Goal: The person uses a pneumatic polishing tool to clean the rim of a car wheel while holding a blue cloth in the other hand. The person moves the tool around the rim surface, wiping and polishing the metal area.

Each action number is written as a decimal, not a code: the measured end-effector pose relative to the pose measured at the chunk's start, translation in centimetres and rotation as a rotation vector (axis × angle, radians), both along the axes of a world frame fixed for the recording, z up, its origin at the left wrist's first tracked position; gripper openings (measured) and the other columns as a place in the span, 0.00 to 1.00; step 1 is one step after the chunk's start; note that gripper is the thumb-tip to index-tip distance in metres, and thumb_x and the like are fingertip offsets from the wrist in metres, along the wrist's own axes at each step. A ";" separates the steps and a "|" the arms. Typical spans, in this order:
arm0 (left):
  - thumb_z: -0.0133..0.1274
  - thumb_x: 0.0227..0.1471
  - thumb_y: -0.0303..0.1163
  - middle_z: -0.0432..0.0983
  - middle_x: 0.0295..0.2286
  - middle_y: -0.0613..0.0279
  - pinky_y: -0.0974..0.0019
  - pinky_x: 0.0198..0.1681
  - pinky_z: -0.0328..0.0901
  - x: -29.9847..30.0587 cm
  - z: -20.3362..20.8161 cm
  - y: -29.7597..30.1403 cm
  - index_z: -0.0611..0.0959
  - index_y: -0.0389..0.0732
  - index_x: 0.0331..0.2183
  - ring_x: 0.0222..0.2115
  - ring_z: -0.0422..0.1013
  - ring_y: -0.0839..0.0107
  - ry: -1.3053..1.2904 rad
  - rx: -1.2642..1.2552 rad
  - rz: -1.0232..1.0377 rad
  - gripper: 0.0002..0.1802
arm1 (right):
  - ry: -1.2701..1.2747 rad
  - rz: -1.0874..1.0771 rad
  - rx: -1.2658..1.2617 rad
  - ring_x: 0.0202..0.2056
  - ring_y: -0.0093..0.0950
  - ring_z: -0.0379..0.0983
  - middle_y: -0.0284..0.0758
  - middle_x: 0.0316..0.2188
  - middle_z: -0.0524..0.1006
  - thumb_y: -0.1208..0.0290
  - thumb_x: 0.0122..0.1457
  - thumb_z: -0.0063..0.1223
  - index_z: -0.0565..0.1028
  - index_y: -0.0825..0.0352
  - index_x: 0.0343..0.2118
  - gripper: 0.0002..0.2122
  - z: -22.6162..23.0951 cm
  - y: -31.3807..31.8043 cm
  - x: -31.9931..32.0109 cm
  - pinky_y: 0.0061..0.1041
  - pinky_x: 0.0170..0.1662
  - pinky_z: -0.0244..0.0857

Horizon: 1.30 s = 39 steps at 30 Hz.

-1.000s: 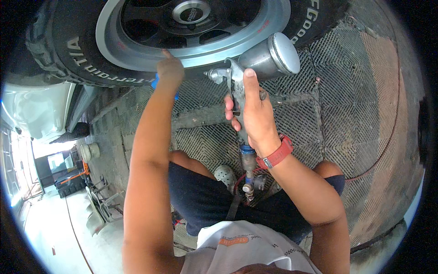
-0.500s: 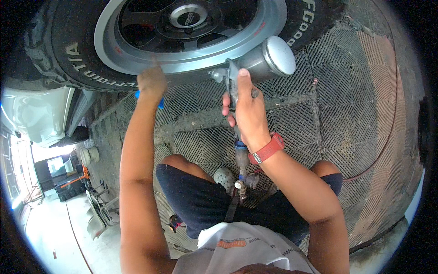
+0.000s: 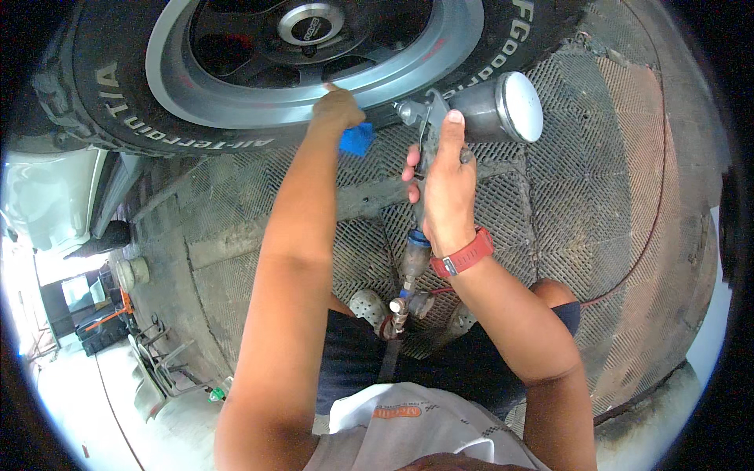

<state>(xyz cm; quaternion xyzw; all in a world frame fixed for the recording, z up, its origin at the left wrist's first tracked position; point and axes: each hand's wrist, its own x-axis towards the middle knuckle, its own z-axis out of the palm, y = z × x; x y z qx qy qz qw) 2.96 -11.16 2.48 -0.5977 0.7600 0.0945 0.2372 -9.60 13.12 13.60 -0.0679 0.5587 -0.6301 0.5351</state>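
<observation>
In my right hand (image 3: 449,184) is a metal spray gun (image 3: 430,133), the fingers wrapped round its handle and the thumb up near the cup. Its cup (image 3: 503,107) has a pale round lid and points off to the right; the nozzle faces left, close to the tyre. An air fitting (image 3: 414,255) hangs below the handle. My left hand (image 3: 336,108) is closed at the lower edge of the silver wheel rim (image 3: 259,110), one finger stretched toward the metal. A small blue cloth (image 3: 356,139) sticks out from under it; most of it is hidden by the hand.
Around the rim sits a black tyre (image 3: 118,118) with raised white lettering. Ribbed mats (image 3: 581,196) cover the ground. A thin red hose (image 3: 656,228) curves along the right. At the left are a pale vehicle body (image 3: 51,196) and stacked chairs (image 3: 157,369).
My left hand has moved right along the rim, with the blue cloth. The spray gun in my right hand has shifted slightly right. The wheel sits a little higher and further left in view.
</observation>
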 end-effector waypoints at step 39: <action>0.60 0.55 0.26 0.88 0.42 0.47 0.51 0.46 0.79 17.6 11.5 6.0 0.32 0.62 0.77 0.41 0.86 0.53 -0.516 -0.291 -0.052 0.67 | -0.045 0.297 -0.218 0.22 0.18 0.71 0.29 0.24 0.74 0.39 0.77 0.36 0.78 0.67 0.46 0.31 2.6 2.3 0.1 0.18 0.18 0.60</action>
